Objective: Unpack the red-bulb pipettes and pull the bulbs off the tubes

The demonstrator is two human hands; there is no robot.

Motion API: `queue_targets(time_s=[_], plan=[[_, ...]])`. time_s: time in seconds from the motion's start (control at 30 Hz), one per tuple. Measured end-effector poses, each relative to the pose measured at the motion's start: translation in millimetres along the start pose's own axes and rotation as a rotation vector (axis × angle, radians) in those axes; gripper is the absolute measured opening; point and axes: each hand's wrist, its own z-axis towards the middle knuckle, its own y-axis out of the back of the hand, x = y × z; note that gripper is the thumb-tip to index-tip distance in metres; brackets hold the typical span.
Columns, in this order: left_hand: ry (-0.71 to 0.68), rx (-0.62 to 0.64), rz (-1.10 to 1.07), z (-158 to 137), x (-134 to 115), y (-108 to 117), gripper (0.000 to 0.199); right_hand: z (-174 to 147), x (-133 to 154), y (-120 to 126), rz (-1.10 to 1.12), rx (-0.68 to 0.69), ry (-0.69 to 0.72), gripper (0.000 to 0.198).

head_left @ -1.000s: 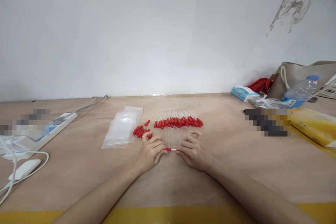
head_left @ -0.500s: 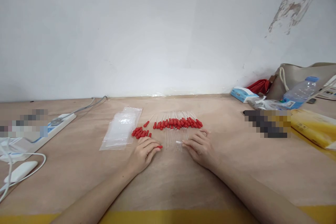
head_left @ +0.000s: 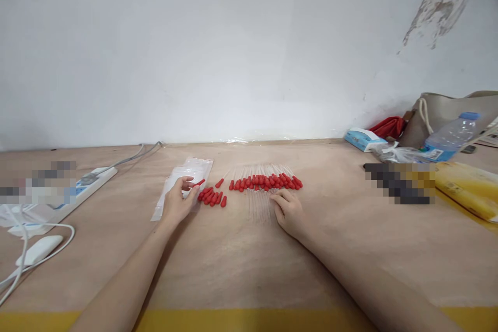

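**Red bulb (head_left: 199, 183) in left hand (head_left: 178, 202)**

We pinch the bulb between left thumb and fingertips, near the bags (head_left: 198, 166). Loose bulbs (head_left: 212, 197) lie on the table (head_left: 241, 264) just beside it. We hold the right hand (head_left: 288, 211) at the tubes (head_left: 257, 207), fingers curled; we cannot tell whether they grip one.

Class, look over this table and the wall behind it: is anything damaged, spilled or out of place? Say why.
Yes. At upper right, the pale wall has a ragged, discoloured patch, as if its surface had peeled. Otherwise, one red-bulbed dropper lies slightly apart, left of the main row. No spill shows.
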Motion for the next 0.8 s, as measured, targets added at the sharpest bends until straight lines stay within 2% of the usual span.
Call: queue_targets(time_s=[0.2,0.37,0.47,0.57,0.63,0.8], plan=[[0.044,0.089,0.289,-2,-5,0,0.028,-4,7,0,-0.013,0.055,0.034,0.018],[0.07,0.11,0.357,-2,-2,-1,0.041,-4,13,8,-0.028,0.113,0.016,0.017],[0.018,0.056,0.342,-2,-10,-2,0.04,-2,16,13,-0.05,0.142,0.011,0.017],[-0.088,0.034,0.369,3,-28,-7,0.034,-1,18,16,-0.083,0.135,0.022,0.017],[-0.107,0.099,0.414,11,-42,-14,0.032,-1,18,17,-0.106,0.11,0.025,0.016],[0.025,0.296,0.575,34,-65,-37,0.038,-4,15,21,-0.118,0.062,0.001,0.014]])
